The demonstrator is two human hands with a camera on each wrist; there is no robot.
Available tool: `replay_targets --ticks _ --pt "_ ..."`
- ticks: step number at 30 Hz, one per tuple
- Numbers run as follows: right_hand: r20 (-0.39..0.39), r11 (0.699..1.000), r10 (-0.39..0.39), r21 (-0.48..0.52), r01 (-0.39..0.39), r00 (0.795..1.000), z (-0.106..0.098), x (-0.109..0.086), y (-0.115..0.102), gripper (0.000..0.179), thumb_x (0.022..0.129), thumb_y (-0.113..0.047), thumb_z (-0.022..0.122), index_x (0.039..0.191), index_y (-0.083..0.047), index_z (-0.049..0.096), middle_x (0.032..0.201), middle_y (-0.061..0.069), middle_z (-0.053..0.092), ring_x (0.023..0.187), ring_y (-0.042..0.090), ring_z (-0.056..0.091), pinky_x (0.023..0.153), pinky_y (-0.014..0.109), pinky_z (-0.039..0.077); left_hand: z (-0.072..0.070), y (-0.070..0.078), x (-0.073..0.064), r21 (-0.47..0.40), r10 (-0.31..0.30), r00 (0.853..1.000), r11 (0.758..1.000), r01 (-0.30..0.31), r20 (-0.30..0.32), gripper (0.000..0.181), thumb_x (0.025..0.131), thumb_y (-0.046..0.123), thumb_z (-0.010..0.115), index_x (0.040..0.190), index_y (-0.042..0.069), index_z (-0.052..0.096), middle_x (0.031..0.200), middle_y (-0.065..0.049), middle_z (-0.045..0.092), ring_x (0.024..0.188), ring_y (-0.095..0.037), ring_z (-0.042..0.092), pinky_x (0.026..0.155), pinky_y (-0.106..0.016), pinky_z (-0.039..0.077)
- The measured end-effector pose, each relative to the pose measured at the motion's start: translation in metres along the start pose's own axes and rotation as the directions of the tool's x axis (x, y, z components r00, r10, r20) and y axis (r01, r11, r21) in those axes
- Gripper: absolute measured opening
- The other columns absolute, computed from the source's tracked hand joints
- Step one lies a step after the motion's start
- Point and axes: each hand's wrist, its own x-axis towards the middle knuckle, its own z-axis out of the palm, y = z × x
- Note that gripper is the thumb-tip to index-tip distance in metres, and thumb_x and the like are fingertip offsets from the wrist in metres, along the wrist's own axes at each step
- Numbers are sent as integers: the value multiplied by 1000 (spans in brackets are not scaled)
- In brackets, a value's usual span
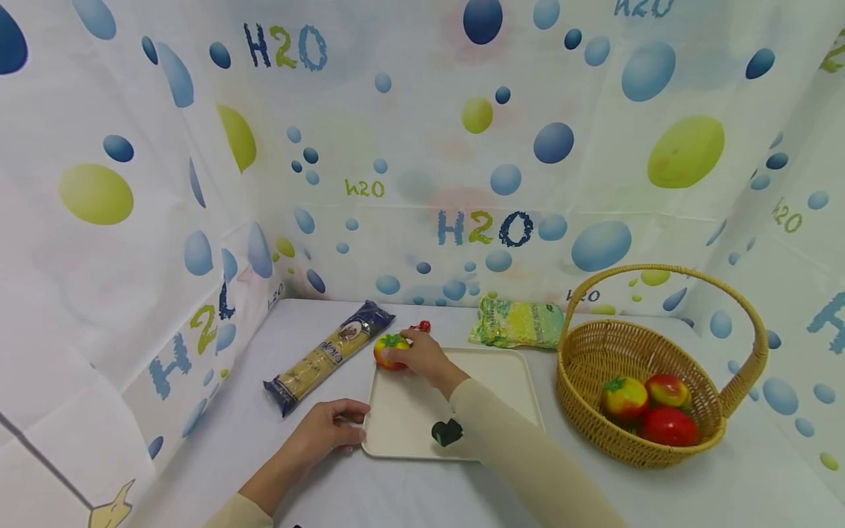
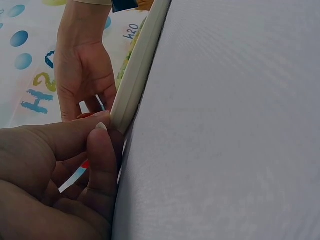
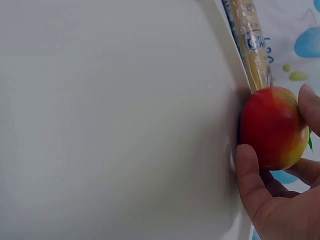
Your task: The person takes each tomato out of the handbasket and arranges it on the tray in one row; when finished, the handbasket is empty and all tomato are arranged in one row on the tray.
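Note:
In the head view my right hand (image 1: 422, 357) grips a red-and-yellow tomato (image 1: 391, 342) with green leaves on top, at the far left corner of a cream tray (image 1: 409, 411). The right wrist view shows thumb and fingers around the tomato (image 3: 272, 130), close by the tray's rim (image 3: 235, 50). My left hand (image 1: 330, 425) is at the tray's near left side. Up close in the left wrist view, the left hand (image 2: 65, 165) pinches the tray's edge (image 2: 142, 60) between bent fingers and thumb.
Left of the tray lies a spaghetti pack (image 1: 330, 356). A green-yellow bag (image 1: 518, 323) lies behind it, and a small red item (image 1: 425, 325) sits beyond the tomato. At right, a handled wicker basket (image 1: 581, 411) holds several red and yellow fruits (image 1: 668, 427). A dark heart-shaped thing (image 1: 447, 433) shows over the tray.

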Motion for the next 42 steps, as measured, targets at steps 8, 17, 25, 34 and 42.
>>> replay_targets --ticks 8,17,25,34,42 --pt "-1 999 -20 -36 20 1000 -2 0 4 74 90 -44 77 150 -10 49 142 17 55 102 26 61 84 35 61 1 3 -1 -6 13 1000 1000 -13 -3 45 81 -1 78 124 -4 66 104 -9 66 80 -16 64 64 -27 57" --pt "2 999 -16 -37 16 1000 -3 -1 6 71 88 -42 79 147 -12 51 130 14 60 100 24 62 84 37 61 1 2 -1 -12 10 1000 1000 -10 3 47 81 -1 78 126 -5 65 106 -10 66 79 -16 63 64 -27 57" --pt "17 999 -29 -35 30 999 -6 -4 6 73 89 -40 79 148 -11 49 128 15 60 97 24 62 85 38 60 1 2 0 -12 13 1000 1000 -13 12 47 82 1 78 126 -5 65 107 -10 65 81 -16 61 65 -27 57" --pt "26 999 -30 -20 30 999 -11 -9 5 76 88 -42 79 149 -10 47 135 16 57 104 26 61 91 41 59 0 3 -1 -9 3 1000 1000 -3 16 47 83 0 78 127 -5 65 107 -11 65 82 -17 61 65 -28 57" --pt "37 996 -93 7 93 995 -25 -17 3 78 89 -42 78 152 -9 45 149 21 48 125 34 56 98 46 55 1 4 -1 -6 -2 1000 1000 2 14 47 82 0 78 127 -5 64 108 -11 65 82 -18 61 65 -28 57"
